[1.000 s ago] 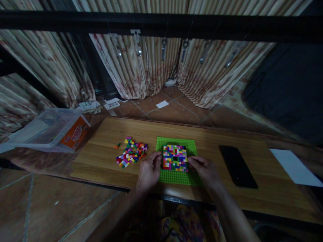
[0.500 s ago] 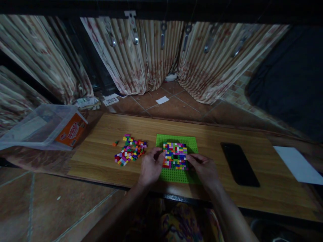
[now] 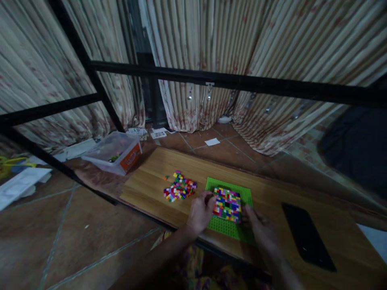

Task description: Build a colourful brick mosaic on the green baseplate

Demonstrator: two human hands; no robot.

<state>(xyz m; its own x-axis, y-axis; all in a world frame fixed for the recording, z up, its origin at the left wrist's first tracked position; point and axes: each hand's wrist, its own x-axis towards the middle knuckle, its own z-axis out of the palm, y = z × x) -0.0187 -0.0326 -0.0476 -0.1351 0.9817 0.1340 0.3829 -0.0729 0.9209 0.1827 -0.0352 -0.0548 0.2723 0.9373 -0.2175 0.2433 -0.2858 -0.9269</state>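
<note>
A green baseplate [image 3: 234, 230] lies on the wooden board, with a square block of many small coloured bricks [image 3: 227, 204] pressed onto it. My left hand [image 3: 200, 211] rests against the block's left edge, fingers curled at the bricks. At the block's lower right corner my right hand [image 3: 260, 227] is blurred, fingers bent on the plate. A loose pile of coloured bricks [image 3: 179, 188] lies on the board to the left of the plate, with one orange brick [image 3: 165, 177] apart from it.
A black phone [image 3: 306, 237] lies on the wooden board [image 3: 151, 187] to the right. A clear plastic box [image 3: 113, 153] with an orange label sits on the floor at left. A black metal frame [image 3: 211, 79] crosses in front of striped curtains. White paper [image 3: 376, 237] lies far right.
The camera has lifted and turned left, so the board now sits lower and to the right in view. My hands stay at the two sides of the brick block.
</note>
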